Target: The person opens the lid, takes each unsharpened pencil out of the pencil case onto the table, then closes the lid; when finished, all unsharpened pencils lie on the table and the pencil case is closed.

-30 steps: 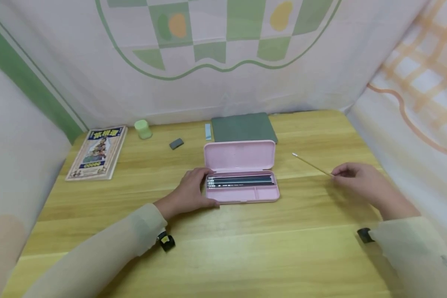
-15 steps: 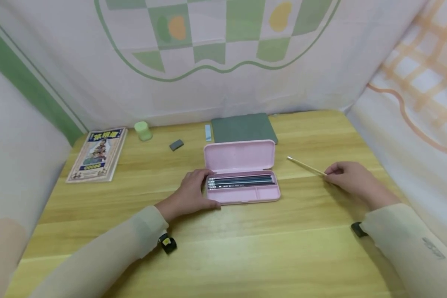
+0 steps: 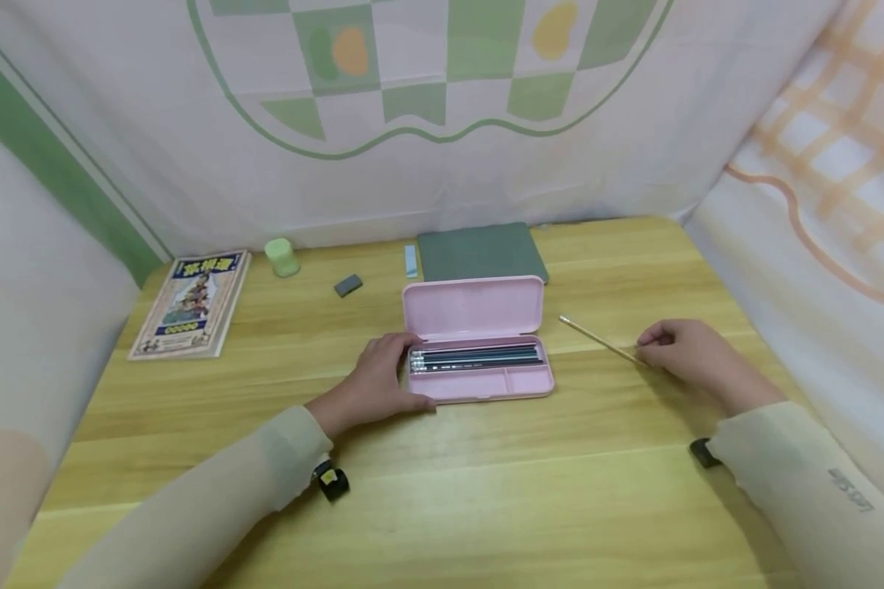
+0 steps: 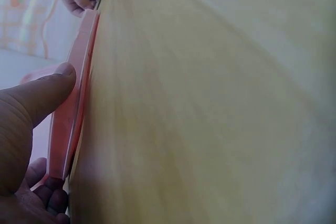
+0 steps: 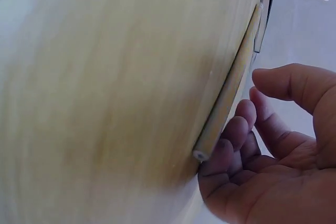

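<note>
An open pink pencil case (image 3: 477,383) lies mid-table with its lid (image 3: 474,307) raised. Several dark pencils (image 3: 475,357) fill its long compartment. My left hand (image 3: 383,380) grips the case's left end, thumb along the near edge. The left wrist view shows that thumb (image 4: 44,93) pressed on the case (image 4: 71,114). To the right a yellow pencil (image 3: 600,339) lies on the table, its tip towards the case. My right hand (image 3: 681,352) covers its near end. In the right wrist view the curled fingertips (image 5: 231,140) touch the pencil (image 5: 228,93), with the thumb apart.
At the back lie a dark green notebook (image 3: 482,252), a small blue strip (image 3: 411,260), a grey eraser (image 3: 348,285) and a green cylinder (image 3: 282,256). A picture book (image 3: 191,303) sits at the left. Cloth walls close off three sides of the wooden table (image 3: 486,491).
My right hand has slid left towards the case, and the yellow pencil has moved left with it. The left hand and the case have stayed put.
</note>
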Motion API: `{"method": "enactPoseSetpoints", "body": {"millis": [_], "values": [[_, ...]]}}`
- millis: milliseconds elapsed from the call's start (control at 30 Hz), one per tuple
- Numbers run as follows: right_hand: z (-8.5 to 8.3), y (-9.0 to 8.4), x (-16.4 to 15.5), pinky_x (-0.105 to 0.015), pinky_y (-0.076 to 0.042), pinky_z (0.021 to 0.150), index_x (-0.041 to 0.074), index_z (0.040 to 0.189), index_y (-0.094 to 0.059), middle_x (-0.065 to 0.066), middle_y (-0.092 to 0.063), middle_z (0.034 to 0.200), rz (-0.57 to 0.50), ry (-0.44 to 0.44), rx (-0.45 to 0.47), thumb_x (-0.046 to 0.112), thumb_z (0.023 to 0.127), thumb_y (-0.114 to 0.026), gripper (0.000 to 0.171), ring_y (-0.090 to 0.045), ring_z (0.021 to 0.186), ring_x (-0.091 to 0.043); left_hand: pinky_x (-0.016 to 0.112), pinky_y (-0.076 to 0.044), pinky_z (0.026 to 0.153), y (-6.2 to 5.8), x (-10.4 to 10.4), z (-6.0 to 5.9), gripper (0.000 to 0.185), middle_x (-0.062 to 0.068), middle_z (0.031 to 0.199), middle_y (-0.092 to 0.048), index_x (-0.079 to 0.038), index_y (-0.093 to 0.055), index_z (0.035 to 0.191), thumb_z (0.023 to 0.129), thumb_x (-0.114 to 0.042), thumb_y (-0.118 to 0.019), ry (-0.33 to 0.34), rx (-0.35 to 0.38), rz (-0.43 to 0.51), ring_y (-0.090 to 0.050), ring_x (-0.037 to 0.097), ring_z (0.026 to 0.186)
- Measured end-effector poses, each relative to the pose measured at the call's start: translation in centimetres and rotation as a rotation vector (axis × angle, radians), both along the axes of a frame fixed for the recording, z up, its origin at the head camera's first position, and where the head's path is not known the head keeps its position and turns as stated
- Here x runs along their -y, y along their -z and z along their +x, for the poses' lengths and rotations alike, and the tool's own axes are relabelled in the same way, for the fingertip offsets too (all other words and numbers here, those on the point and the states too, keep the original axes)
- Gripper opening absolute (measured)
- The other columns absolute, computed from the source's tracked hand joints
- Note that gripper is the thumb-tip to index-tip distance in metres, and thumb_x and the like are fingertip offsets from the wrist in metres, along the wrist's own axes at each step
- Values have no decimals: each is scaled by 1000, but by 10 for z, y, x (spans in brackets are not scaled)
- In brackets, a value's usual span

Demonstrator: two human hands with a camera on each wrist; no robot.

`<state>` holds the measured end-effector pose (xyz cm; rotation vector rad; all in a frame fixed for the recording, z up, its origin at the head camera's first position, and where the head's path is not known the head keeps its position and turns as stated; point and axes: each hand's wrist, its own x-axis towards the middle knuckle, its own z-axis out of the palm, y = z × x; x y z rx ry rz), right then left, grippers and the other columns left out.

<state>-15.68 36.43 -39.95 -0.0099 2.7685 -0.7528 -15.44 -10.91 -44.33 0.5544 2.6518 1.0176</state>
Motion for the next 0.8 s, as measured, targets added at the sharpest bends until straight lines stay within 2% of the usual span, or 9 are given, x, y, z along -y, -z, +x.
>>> {"method": "enactPoseSetpoints", "body": {"millis": [200, 367, 533, 667, 800], "values": [[9, -9, 28, -38, -50, 81, 3, 121, -66, -12, -69, 111, -49, -10, -38, 42, 100, -68, 44, -63, 99, -26, 46, -29, 120, 0, 0, 1, 102, 5, 155, -44, -15, -44, 150, 70, -53, -94, 2, -2, -1, -36, 27, 140], [13, -18, 76, -28, -53, 82, 3, 119, -67, -11, -69, 109, -188, -54, -70, 28, 99, -72, 32, -63, 100, -24, 46, -29, 120, -2, 0, 1, 101, 4, 155, -44, -15, -44, 150, 70, -52, -94, -6, -3, 0, -36, 26, 140], [8, -10, 118, -24, -54, 81, 2, 116, -69, -9, -69, 106, -312, -139, -61, 18, 96, -74, 26, -63, 98, -23, 45, -29, 120, -3, 1, 2, 100, 5, 154, -45, -14, -44, 150, 71, -50, -94, 1, -5, 8, -36, 26, 140], [4, -3, 141, -26, -54, 80, 1, 112, -70, -8, -69, 101, -331, -202, -51, 13, 93, -75, 23, -62, 94, -21, 44, -29, 120, -3, 1, 3, 101, 5, 154, -45, -14, -44, 150, 71, -51, -94, 6, -3, 4, -36, 25, 140], [1, -2, 155, -30, -54, 80, 3, 110, -70, -7, -68, 100, -289, -228, -54, 12, 92, -76, 22, -61, 93, -21, 44, -28, 120, -5, 1, 2, 102, 5, 153, -45, -14, -43, 150, 70, -51, -94, 7, -16, -1, -36, 25, 140]]}}
